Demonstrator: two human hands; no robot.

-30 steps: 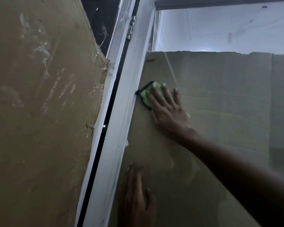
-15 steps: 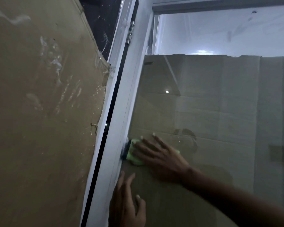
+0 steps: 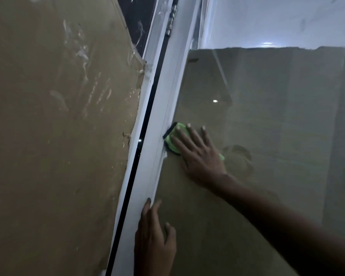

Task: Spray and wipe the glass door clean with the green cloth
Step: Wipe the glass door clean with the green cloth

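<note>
The glass door [image 3: 267, 126] fills the right of the view, with brown cardboard showing behind the pane. My right hand [image 3: 199, 156] lies flat on the glass, fingers spread, pressing the green cloth [image 3: 172, 142] against the pane beside the white frame [image 3: 163, 120]. The cloth has a dark edge and is mostly hidden under the hand; a green corner shows at the wrist side. My left hand [image 3: 153, 240] rests flat and spread where the frame meets the glass, holding nothing. No spray bottle is in view.
A second pane covered with brown cardboard [image 3: 58, 136] and peeling clear tape stands at the left. A dark gap [image 3: 139, 148] and a hinge [image 3: 170, 22] separate it from the door frame. A bright white strip of bare glass [image 3: 277, 20] lies above the cardboard.
My right hand and the cloth slid down the frame edge from a high position, then came back up a little. My left hand stayed low on the frame.
</note>
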